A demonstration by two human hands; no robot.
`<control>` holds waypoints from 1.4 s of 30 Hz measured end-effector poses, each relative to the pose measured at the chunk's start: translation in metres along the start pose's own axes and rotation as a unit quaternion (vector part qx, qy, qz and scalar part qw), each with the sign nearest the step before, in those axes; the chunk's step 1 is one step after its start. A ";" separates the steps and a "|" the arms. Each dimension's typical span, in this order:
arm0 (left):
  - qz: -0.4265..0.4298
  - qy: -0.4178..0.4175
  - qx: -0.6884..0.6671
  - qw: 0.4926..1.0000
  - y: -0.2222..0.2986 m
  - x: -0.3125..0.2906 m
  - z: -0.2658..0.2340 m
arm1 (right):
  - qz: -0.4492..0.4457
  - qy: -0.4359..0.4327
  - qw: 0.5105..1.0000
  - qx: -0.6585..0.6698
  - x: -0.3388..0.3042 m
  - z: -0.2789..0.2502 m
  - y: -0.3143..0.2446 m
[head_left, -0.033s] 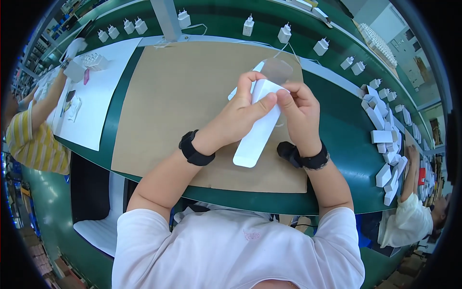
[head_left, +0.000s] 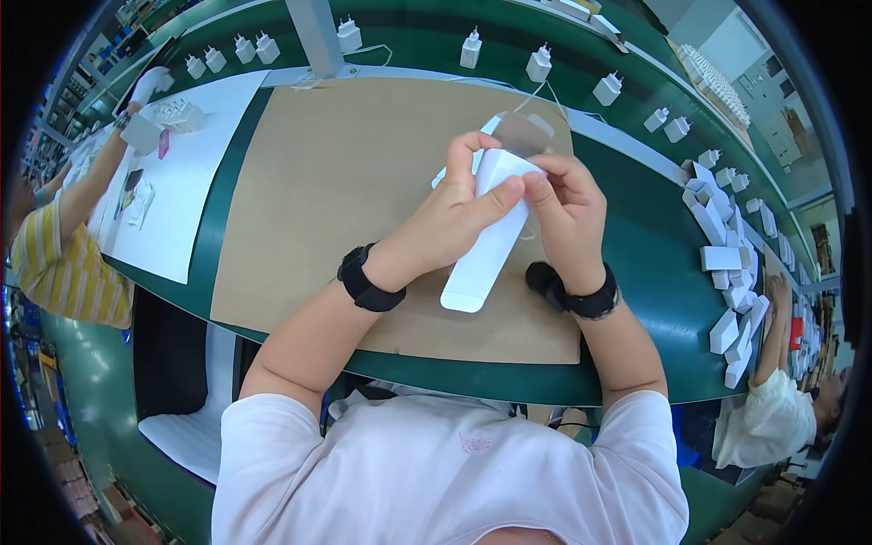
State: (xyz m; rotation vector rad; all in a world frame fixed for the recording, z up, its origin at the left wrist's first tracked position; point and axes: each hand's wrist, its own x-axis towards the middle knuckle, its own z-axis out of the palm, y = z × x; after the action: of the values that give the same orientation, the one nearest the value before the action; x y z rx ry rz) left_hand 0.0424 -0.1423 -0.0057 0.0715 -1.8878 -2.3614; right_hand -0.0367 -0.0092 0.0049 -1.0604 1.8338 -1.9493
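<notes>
The left hand (head_left: 447, 223) grips a white box (head_left: 488, 254), thumb on its face. The right hand (head_left: 572, 216) pinches its far end.

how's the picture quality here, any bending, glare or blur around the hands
Head view: fisheye bends the green table's front edge into a curve, and the corners go black; head view: bright reflections show on the green floor; head view: left hand, right hand and white carton look reasonably sharp.
</notes>
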 end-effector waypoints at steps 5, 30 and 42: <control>0.058 -0.021 0.061 0.996 0.004 0.001 -0.005 | -0.086 -0.003 0.996 0.026 0.007 -0.008 -0.007; 0.188 0.243 0.548 0.778 -0.014 0.018 -0.044 | -0.211 0.209 0.756 -0.583 0.028 -0.114 -0.057; 0.070 0.115 0.224 0.965 0.006 0.009 -0.011 | -0.062 0.004 0.960 -0.271 0.028 -0.033 0.002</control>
State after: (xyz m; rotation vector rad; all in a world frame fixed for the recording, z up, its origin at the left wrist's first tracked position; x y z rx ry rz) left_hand 0.0349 -0.1553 -0.0019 0.2317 -2.1817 -1.7133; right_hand -0.0786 -0.0021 0.0138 -1.3443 2.4348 -1.5340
